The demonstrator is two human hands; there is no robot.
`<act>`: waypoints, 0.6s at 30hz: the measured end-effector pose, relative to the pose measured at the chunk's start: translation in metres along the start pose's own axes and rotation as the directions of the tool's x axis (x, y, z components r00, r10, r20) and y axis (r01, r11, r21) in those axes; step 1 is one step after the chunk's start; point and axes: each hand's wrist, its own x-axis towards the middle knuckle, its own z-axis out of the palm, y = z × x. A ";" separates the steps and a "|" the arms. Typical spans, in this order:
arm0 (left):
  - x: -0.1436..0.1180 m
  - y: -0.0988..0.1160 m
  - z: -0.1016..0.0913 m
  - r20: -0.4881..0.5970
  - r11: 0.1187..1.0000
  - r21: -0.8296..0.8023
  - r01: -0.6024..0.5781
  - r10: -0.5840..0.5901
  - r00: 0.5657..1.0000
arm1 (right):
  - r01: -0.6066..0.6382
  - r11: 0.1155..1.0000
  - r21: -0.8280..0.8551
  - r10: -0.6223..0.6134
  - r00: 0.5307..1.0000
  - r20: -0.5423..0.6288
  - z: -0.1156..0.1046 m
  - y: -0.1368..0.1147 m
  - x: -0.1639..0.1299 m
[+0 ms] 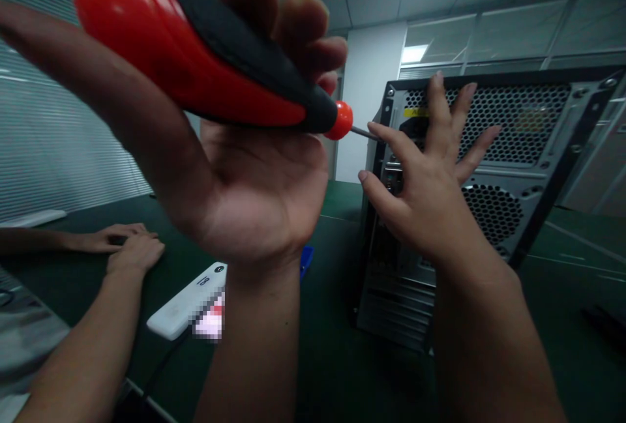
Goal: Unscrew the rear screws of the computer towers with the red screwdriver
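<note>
A screwdriver (239,61) with a thick red and black handle lies across my left hand (259,195), its palm turned up and the fingers curled about the handle. The thin metal shaft points right, at the side edge of a computer case (531,178); its tip is hidden behind the edge or my fingers. My right hand (430,182) is spread over the rear panel of the upright case, back of the hand towards me. Its index fingertip is close to the shaft; whether they touch I cannot tell.
The case stands on a green table (332,319). Behind my left wrist lie a white power strip (183,309) with a cable and a blue object (306,260), partly hidden. At the left, another person's forearms and hands (134,253) rest on the table.
</note>
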 end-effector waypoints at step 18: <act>0.006 -0.003 -0.009 0.320 0.969 0.201 -0.140 0.070 0.945 | -0.008 1.000 0.009 0.008 1.000 0.009 0.001 0.002 0.000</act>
